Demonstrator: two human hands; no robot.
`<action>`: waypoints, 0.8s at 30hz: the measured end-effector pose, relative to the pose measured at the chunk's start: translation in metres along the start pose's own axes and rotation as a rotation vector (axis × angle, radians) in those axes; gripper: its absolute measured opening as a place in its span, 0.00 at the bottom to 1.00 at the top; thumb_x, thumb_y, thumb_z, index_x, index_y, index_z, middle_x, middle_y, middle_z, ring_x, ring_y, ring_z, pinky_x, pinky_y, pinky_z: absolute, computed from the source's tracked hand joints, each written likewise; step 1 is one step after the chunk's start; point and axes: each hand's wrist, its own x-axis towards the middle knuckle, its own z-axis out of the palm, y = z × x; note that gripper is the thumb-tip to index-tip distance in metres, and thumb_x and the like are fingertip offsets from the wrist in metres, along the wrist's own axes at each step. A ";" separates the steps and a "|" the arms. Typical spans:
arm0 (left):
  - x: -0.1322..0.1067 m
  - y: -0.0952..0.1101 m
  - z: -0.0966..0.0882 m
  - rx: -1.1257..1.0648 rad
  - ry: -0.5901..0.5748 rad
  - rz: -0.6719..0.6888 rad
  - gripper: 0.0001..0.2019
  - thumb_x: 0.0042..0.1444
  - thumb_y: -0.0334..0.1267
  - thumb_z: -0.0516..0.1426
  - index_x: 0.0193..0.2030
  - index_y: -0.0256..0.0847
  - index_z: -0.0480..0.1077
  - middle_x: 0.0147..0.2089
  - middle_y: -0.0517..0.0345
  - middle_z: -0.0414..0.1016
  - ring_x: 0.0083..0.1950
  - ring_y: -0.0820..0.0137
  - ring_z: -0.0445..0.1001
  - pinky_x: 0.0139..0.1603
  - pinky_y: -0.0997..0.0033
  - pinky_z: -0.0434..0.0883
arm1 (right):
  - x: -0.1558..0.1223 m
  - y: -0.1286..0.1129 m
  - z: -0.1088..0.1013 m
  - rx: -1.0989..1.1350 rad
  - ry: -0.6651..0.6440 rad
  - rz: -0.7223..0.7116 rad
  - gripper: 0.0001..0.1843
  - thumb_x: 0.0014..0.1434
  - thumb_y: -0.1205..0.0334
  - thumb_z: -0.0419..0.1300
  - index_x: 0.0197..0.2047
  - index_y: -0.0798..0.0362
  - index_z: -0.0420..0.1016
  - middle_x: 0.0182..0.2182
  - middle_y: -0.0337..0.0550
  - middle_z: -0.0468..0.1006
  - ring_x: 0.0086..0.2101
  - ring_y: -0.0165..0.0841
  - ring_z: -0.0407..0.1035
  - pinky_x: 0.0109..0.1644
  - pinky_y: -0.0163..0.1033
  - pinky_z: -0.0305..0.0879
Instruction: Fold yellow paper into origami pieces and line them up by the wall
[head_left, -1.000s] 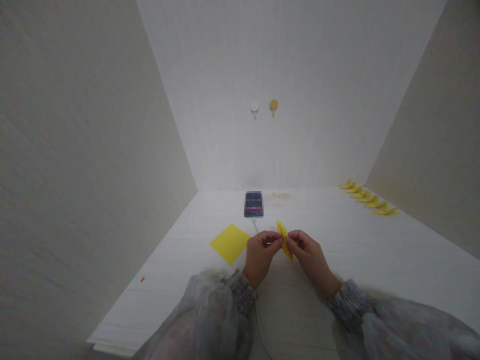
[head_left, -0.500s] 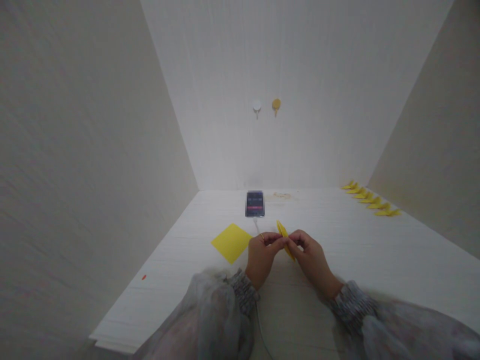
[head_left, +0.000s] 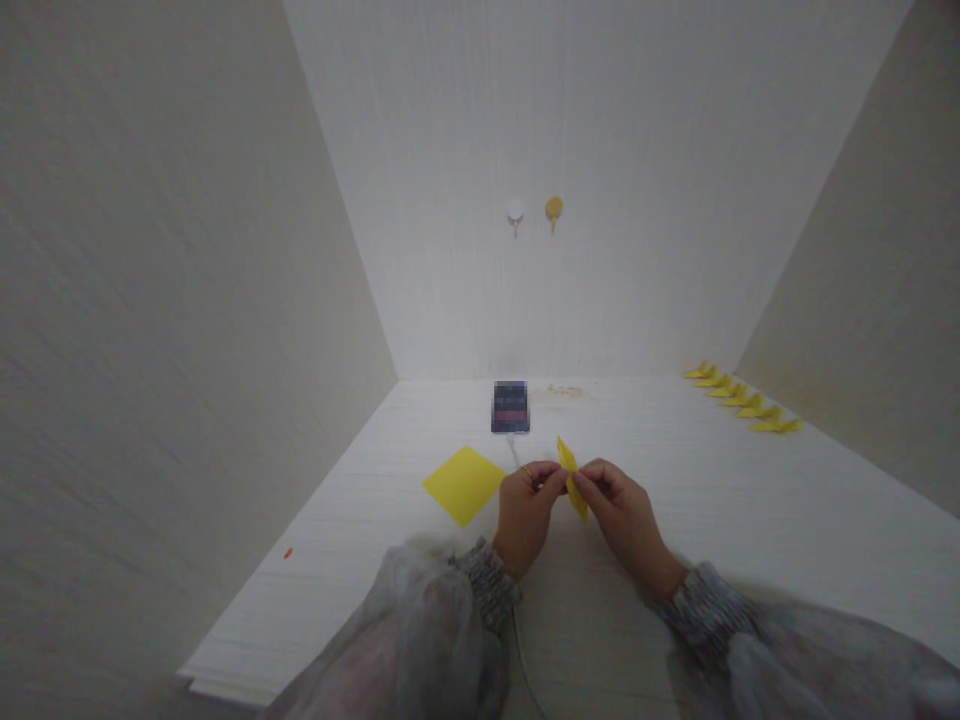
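Observation:
A folded piece of yellow paper (head_left: 575, 492) stands tilted between my two hands above the white table. My left hand (head_left: 526, 508) pinches it from the left with thumb and fingers; a ring shows on one finger. From the other side my right hand (head_left: 622, 510) is closed on the same folded paper, its thumb pressed near the middle. Fingertips cover part of the folds. Just left of my left hand lies a flat yellow paper sheet (head_left: 463, 486), turned like a diamond, its right corner close to the hand.
A phone (head_left: 511, 407) with a blurred screen lies near the back wall, its cable (head_left: 523, 660) running toward me. Several folded yellow paper pieces (head_left: 742, 400) line the right edge. A small red bit (head_left: 288, 553) lies left. Two hooks (head_left: 553, 208) hang on the wall.
The folded yellow paper has turned slightly between my fingers and shows more of its face. My fingertips have drawn slightly apart around it. The flat sheet and the phone stay put.

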 end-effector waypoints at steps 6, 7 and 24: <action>0.001 -0.004 0.000 0.031 0.023 0.030 0.08 0.46 0.38 0.55 0.30 0.36 0.70 0.29 0.55 0.73 0.31 0.72 0.70 0.35 0.71 0.69 | 0.000 -0.002 0.002 0.104 0.006 0.085 0.09 0.51 0.56 0.54 0.26 0.53 0.66 0.22 0.39 0.70 0.25 0.30 0.65 0.29 0.35 0.61; 0.001 -0.004 0.000 0.030 0.025 0.033 0.08 0.46 0.38 0.55 0.30 0.36 0.70 0.29 0.56 0.72 0.31 0.72 0.70 0.35 0.71 0.69 | 0.000 -0.003 0.002 0.120 0.008 0.102 0.10 0.50 0.55 0.55 0.26 0.53 0.66 0.22 0.39 0.70 0.25 0.30 0.65 0.29 0.35 0.61; 0.003 0.002 -0.001 -0.200 0.006 0.050 0.16 0.43 0.34 0.57 0.33 0.41 0.51 0.27 0.63 0.70 0.27 0.76 0.70 0.32 0.73 0.67 | -0.001 -0.010 0.002 0.362 -0.075 0.252 0.09 0.48 0.57 0.56 0.27 0.54 0.69 0.24 0.39 0.72 0.27 0.30 0.64 0.32 0.34 0.60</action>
